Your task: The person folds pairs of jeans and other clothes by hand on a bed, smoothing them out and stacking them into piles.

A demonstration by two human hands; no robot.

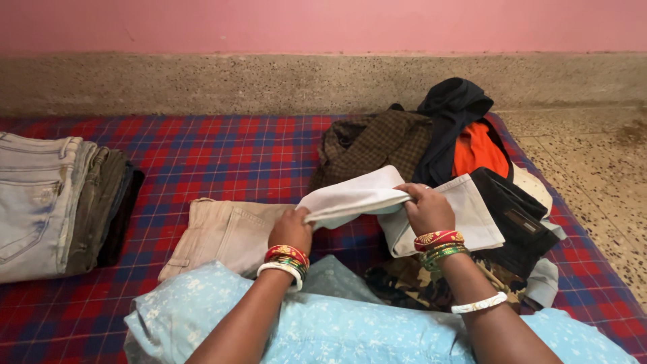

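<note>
Head view: a red-and-blue checked sheet (222, 152) covers the bed. At 9 o'clock sits a folded stack (57, 202) of denim; at 2 o'clock a loose heap (445, 141) of dark, checked and orange clothes. Centre, the white trousers (377, 199) hang half-folded, soft, light and limp, best pinched at fold edges. Left hand (291, 232) and right hand (426, 207) each clasp them.
</note>
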